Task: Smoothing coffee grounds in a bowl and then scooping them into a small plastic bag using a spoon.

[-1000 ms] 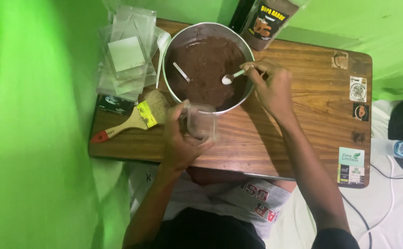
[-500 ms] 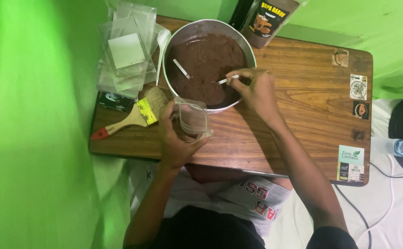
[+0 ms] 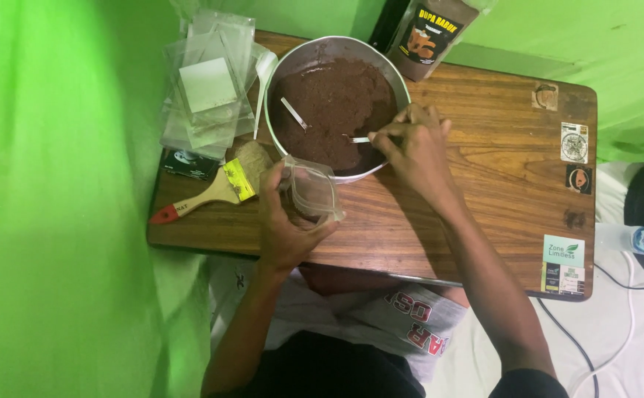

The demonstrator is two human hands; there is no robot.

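Left hand (image 3: 281,221) grips a clear, light, flimsy plastic pouch (image 3: 311,190) near the metal bowl (image 3: 336,103); right hand (image 3: 414,144) pinches a small spoon (image 3: 359,139) in brown powder (image 3: 333,99). Pouch is best held at its rim.

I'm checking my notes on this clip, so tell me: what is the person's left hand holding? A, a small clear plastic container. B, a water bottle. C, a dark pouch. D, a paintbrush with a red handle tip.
A: the left hand grips a small clear plastic container beside the metal bowl, while the paintbrush lies untouched on the table.
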